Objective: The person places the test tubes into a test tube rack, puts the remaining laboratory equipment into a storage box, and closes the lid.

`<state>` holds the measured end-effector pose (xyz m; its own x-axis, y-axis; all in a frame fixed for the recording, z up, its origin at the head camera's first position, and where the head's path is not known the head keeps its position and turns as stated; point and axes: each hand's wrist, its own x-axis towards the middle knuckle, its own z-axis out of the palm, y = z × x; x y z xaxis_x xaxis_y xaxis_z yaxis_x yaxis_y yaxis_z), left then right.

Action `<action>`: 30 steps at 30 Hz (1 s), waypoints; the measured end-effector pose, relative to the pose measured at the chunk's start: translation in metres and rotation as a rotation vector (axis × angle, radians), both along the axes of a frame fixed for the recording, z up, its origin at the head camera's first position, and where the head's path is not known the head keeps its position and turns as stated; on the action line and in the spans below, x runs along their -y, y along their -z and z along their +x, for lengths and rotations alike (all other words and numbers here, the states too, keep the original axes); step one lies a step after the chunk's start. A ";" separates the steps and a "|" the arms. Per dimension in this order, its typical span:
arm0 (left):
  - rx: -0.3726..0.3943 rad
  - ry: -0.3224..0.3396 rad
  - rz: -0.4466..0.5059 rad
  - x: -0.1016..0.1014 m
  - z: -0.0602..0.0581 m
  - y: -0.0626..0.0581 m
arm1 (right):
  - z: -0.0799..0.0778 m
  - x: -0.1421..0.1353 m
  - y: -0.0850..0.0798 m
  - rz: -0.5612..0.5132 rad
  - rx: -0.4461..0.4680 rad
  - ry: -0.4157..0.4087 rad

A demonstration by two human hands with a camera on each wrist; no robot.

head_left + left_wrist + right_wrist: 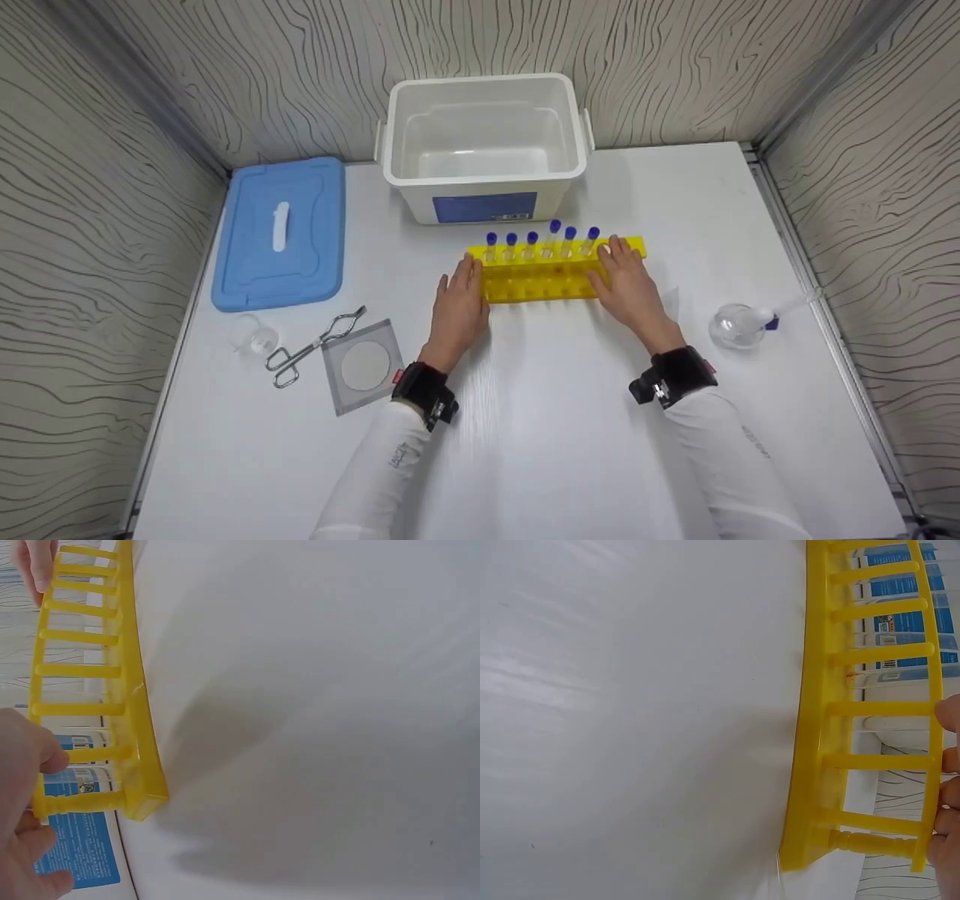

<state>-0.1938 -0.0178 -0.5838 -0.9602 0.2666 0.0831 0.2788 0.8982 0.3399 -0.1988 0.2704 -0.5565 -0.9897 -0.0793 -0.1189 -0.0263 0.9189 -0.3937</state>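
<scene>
A yellow test tube rack stands crosswise on the white table in the head view. Several clear tubes with blue caps sit in the holes of its top plate, some tilted. My left hand grips the rack's left end; in the left wrist view its thumb and fingers are around the top plate by the end post. At the opposite end, my right hand holds the top plate, with fingers along its edge in the right wrist view.
An open white bin stands behind the rack. Its blue lid lies back left. At left are a small glass beaker, metal crucible tongs and a wire gauze. A round glass flask lies near the right edge.
</scene>
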 end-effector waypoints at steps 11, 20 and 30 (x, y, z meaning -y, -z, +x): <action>0.020 0.024 -0.017 -0.013 -0.002 -0.002 | -0.001 -0.016 -0.003 0.028 -0.002 -0.008; 0.036 0.048 -0.043 -0.021 -0.002 -0.005 | -0.001 -0.028 -0.003 0.045 -0.015 -0.027; 0.033 0.059 -0.064 -0.028 -0.003 -0.007 | -0.002 -0.036 -0.004 0.042 -0.030 -0.022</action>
